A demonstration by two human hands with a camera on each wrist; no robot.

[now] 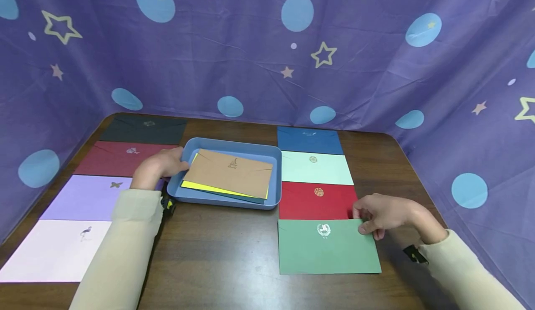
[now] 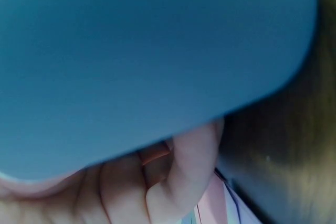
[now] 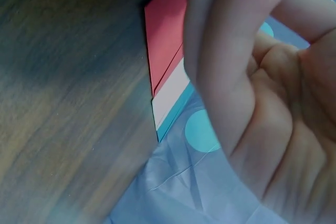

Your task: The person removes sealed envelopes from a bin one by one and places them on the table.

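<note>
A blue tray (image 1: 223, 201) sits at the middle of the table, holding a small stack of envelopes with a brown envelope (image 1: 234, 170) on top and yellow and dark green edges below it. My left hand (image 1: 160, 163) grips the tray's left rim, thumb inside; the tray's wall (image 2: 152, 61) fills most of the left wrist view. My right hand (image 1: 386, 214) pinches the upper right corner of a green envelope (image 1: 328, 249), the nearest in the right column. A red envelope (image 1: 313, 201) lies directly beyond it. In the right wrist view the fingers (image 3: 226, 51) curl, and the green envelope is hidden.
Beyond the red envelope lie a mint envelope (image 1: 313, 168) and a blue envelope (image 1: 309, 140). The left column has a white envelope (image 1: 54, 252), a lilac envelope (image 1: 83, 196), a maroon envelope (image 1: 104, 156) and a dark envelope (image 1: 144, 129). A purple curtain (image 1: 251, 68) surrounds the wooden table (image 1: 217, 263).
</note>
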